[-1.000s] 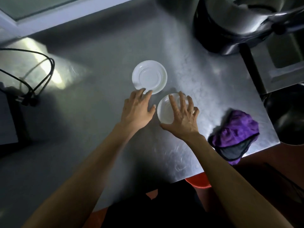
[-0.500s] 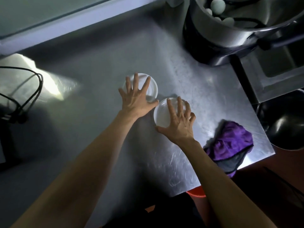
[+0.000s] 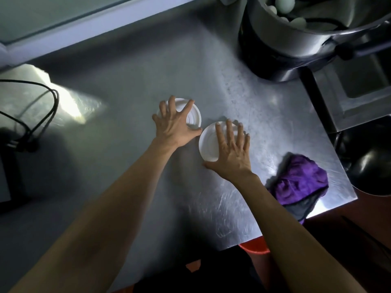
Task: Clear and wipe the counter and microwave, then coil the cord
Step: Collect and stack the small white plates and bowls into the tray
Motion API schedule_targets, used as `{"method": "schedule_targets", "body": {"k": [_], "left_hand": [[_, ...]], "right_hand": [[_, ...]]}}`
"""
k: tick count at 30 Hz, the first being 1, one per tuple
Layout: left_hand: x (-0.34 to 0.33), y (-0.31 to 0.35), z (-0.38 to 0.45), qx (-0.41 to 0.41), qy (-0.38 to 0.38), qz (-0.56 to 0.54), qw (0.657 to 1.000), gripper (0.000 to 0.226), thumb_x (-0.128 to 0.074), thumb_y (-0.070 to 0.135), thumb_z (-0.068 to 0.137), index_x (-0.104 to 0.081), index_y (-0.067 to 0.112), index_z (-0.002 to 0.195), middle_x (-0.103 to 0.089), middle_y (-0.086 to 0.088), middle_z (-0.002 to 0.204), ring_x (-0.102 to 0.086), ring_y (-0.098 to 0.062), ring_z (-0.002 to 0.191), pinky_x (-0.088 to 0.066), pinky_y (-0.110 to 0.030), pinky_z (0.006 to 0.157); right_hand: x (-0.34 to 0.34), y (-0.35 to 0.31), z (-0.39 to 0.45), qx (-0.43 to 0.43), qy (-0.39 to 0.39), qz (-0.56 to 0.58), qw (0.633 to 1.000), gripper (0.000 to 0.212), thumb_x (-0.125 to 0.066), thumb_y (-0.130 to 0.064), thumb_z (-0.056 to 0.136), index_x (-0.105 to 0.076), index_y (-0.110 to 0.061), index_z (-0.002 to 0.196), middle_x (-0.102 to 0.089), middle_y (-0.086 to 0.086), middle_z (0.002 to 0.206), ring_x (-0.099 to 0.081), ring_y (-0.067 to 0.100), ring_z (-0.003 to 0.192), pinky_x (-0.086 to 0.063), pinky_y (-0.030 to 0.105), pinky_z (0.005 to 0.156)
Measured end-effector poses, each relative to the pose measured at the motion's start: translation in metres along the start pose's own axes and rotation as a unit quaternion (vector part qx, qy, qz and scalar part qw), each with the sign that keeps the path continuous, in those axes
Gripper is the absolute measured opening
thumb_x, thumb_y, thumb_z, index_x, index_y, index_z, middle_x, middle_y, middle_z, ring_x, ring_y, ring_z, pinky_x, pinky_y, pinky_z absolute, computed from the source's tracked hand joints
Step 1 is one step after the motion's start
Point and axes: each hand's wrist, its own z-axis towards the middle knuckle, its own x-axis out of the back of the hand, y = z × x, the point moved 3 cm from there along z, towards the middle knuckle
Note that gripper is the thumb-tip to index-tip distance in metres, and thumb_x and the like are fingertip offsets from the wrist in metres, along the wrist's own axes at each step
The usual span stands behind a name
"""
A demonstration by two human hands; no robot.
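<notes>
Centrally on the brushed stainless-steel counter [image 3: 131,85] sit two small round white saucers, just beside each other, rims near or touching; cannot tell which. Far saucer [image 3: 193,118] lies under the left hand [image 3: 175,125], fingers splayed wide across its top, thumb tip reaching toward the second saucer's rim. Near saucer [image 3: 208,144] lies under the right hand [image 3: 232,153], fingers spread and flat on it, thumb at its near edge. Whether either hand grips or merely presses: cannot tell.

Crumpled purple cloth [image 3: 300,182] with a dark mesh part lies near the counter's front right corner, apart from the right hand. Thin black cord [image 3: 49,108] loops at the counter's left edge, running down to a dark plug-like lump; a bright patch of light falls on the surface just beside it.

At the far right corner stands a large shiny steel pot [image 3: 306,39] on a dark base; inside it, pale rounded egg-like objects [image 3: 285,3] and a dark cable. Right of the counter: a square steel sink basin [image 3: 359,85], and nearer, a dark round bowl [image 3: 372,163]. Below the front edge, an orange bucket rim [image 3: 254,248] shows.
</notes>
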Motion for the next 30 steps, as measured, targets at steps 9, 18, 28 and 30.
{"method": "schedule_targets", "body": {"k": [9,18,28,30], "left_hand": [[0.01,-0.034,-0.066,0.032,0.051,-0.011,0.998,0.095,-0.065,0.079,0.059,-0.033,0.047,0.143,-0.026,-0.005,0.15,-0.029,-0.037,0.134,-0.039,-0.058,0.095],[0.026,-0.1,-0.154,0.102,0.074,-0.025,0.992,0.099,-0.06,0.081,0.062,-0.027,0.045,0.148,-0.019,-0.006,0.155,-0.023,-0.037,0.138,-0.039,-0.059,0.1],[0.026,-0.22,-0.299,0.228,0.119,-0.101,0.961,0.101,-0.046,0.09,0.063,-0.017,0.05,0.151,-0.011,-0.007,0.16,-0.016,-0.037,0.145,-0.032,-0.063,0.107],[0.022,-0.241,-0.333,0.242,0.14,-0.108,0.954,0.101,-0.043,0.092,0.063,-0.019,0.049,0.152,-0.014,-0.008,0.159,-0.017,-0.036,0.144,-0.032,-0.064,0.106]], "right_hand": [[0.006,-0.016,-0.004,0.03,0.016,0.012,0.999,0.114,-0.068,-0.077,0.06,-0.017,-0.033,0.153,-0.01,0.009,0.162,-0.013,0.039,0.146,-0.026,0.059,0.109],[0.02,-0.098,-0.01,0.158,0.029,-0.017,0.987,0.114,-0.068,-0.077,0.064,-0.014,-0.033,0.155,-0.004,0.011,0.164,-0.01,0.042,0.147,-0.02,0.059,0.112],[-0.009,-0.252,-0.078,0.302,0.023,-0.07,0.95,0.107,-0.064,-0.081,0.064,-0.021,-0.035,0.152,-0.008,0.009,0.163,-0.015,0.043,0.145,-0.026,0.059,0.108],[-0.015,-0.282,-0.1,0.329,0.019,-0.082,0.941,0.107,-0.064,-0.08,0.065,-0.021,-0.035,0.152,-0.007,0.009,0.164,-0.012,0.043,0.145,-0.024,0.059,0.109]]}}
